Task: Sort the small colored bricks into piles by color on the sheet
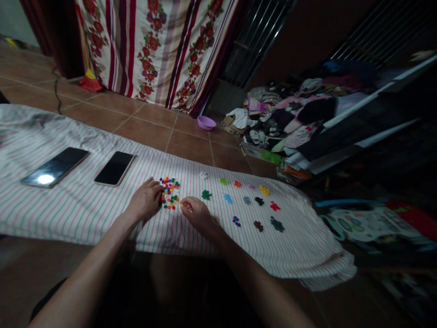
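Note:
A mixed heap of small coloured pieces point(170, 193) lies on the striped cloth point(150, 237). At its left edge rests my left hand point(146, 199), fingers loosely bent and apart, touching the outermost pieces. Just right of the heap, my right hand point(198, 213) pinches a small yellow piece point(182, 205) between thumb and finger. Farther right sit small single-colour clusters, among them white point(203, 175), dark green point(206, 195), light blue point(227, 198), yellow point(264, 190), red point(275, 206), dark blue point(236, 221) and brown point(258, 226). The pieces are too small to tell their exact kind.
Two phones, a larger one point(58, 167) and a smaller one point(115, 168), lie on the cloth's left part. Beyond are a tiled floor point(146, 130), a purple basin point(206, 123), a floral curtain point(150, 50) and a heap of clothes point(290, 111).

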{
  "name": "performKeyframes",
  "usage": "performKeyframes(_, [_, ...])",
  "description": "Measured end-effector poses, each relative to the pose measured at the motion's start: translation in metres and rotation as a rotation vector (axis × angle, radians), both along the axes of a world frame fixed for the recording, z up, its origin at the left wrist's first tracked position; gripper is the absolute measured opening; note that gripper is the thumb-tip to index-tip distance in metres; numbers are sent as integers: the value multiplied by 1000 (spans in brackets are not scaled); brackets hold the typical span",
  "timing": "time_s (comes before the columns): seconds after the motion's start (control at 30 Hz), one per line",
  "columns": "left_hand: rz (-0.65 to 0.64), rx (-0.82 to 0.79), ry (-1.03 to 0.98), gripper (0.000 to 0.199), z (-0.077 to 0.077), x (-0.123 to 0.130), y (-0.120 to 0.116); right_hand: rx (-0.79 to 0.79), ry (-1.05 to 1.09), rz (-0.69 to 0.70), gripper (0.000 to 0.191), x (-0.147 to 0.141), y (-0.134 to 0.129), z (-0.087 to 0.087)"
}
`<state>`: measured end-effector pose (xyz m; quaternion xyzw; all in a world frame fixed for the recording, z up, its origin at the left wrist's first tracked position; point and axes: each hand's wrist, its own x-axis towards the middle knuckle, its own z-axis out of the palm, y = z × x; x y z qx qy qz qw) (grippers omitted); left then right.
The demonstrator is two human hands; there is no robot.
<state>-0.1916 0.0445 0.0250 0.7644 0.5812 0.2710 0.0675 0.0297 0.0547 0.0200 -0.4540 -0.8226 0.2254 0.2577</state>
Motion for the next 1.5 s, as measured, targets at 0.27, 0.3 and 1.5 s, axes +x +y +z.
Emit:
performKeyframes(0.27, [41, 232, -34, 35, -25, 2, -13, -189, 47, -158, 9, -4, -14, 20])
performKeyframes(0.3, [0, 267, -24, 33, -25, 2, -15, -195, 53, -177, 9, -4, -15, 23])
performKeyframes(1.5, [310, 349, 253, 20, -32, -2, -35, -336, 315, -230, 14, 37, -15, -2])
